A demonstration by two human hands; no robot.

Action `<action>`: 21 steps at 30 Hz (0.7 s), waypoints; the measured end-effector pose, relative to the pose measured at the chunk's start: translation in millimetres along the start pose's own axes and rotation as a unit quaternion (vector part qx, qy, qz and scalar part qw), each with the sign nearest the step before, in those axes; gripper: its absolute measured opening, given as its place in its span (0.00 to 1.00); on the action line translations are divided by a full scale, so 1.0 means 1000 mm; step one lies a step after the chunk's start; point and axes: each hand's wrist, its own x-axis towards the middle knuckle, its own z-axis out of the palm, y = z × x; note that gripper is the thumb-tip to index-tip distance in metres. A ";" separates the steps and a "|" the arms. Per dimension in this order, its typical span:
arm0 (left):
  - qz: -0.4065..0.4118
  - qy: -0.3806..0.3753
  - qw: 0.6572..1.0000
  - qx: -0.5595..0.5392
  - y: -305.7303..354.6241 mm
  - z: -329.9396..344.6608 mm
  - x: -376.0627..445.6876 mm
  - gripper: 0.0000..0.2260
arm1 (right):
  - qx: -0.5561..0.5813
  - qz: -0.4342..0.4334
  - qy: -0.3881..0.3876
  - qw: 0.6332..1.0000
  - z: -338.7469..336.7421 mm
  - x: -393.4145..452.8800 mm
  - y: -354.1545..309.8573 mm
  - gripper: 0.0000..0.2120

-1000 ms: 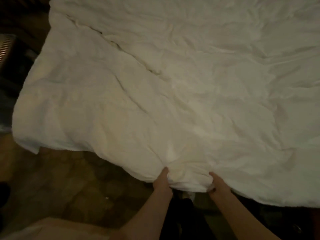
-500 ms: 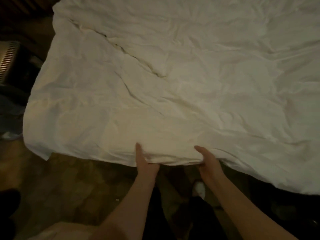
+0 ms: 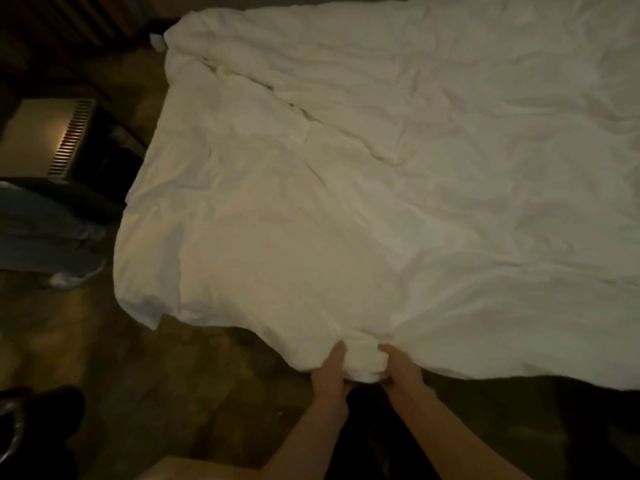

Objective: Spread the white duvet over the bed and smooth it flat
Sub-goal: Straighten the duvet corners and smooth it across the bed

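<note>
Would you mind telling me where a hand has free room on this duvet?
Free: the broad duvet surface beyond the diagonal crease, and the flat near-left corner. Crowded: the near edge, where left hand and right hand grip one bunch.

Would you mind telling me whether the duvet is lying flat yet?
Not yet. The duvet is spread out but creased, and its near edge is bunched where the left hand and right hand hold it.

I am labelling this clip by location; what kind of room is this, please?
Probably a bedroom: a white duvet covers a bed, both hands grip its near edge, and a slatted unit stands on the floor beside it.
</note>
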 end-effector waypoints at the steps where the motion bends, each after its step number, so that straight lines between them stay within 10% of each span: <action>1: -0.033 -0.003 0.999 0.001 0.000 -0.004 -0.002 0.21 | -0.025 0.008 0.007 1.000 -0.002 0.000 0.004 0.14; 7: -0.015 -0.131 0.965 -0.226 0.081 -0.001 0.029 0.28 | 0.069 -0.086 -0.024 0.994 0.000 -0.021 -0.054 0.09; 16: 0.021 -0.031 0.999 0.006 0.128 -0.032 0.071 0.17 | 0.088 -0.004 -0.146 0.985 0.146 -0.044 0.014 0.21; 21: -0.009 -0.130 0.982 -0.136 0.190 -0.088 0.106 0.27 | 0.105 -0.066 -0.081 0.989 0.206 -0.032 0.025 0.08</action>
